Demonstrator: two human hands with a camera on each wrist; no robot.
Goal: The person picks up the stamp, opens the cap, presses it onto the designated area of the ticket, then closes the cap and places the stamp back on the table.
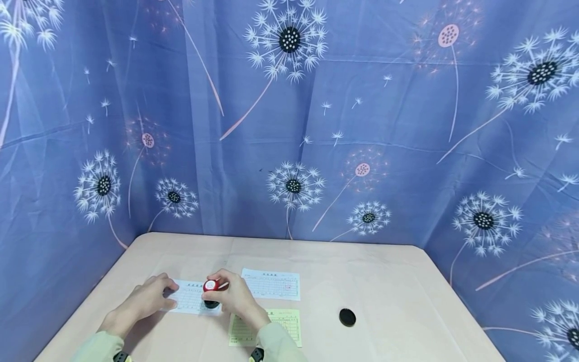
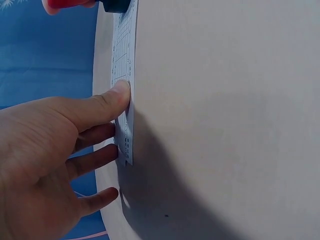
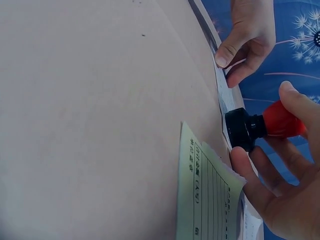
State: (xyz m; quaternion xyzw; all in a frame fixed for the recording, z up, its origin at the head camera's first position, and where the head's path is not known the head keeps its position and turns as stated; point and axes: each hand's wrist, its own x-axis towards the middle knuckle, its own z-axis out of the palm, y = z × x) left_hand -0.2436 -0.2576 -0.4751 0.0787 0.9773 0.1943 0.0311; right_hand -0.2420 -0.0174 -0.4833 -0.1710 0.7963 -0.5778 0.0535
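My right hand [image 1: 237,296] holds a self-inking stamp by its red knob [image 3: 282,120]. The stamp's black base [image 3: 241,130] is down at the right part of a white printed form [image 1: 187,295]. At the form's left end my left hand [image 1: 147,301] rests with its thumb pressing the paper. Its other fingers [image 2: 95,160] are spread and fairly straight along the sheet, as the left wrist view shows. A yellow-green printed form [image 1: 289,327] lies just beside my right hand, partly covered by the wrist and sleeve.
Another white form [image 1: 276,285], with faint red marks at its right side, lies behind the yellow-green one. To the right on the pale table [image 1: 407,301] is a round black cap [image 1: 347,317]. A blue dandelion-print curtain [image 1: 253,176] stands around the table's back and sides.
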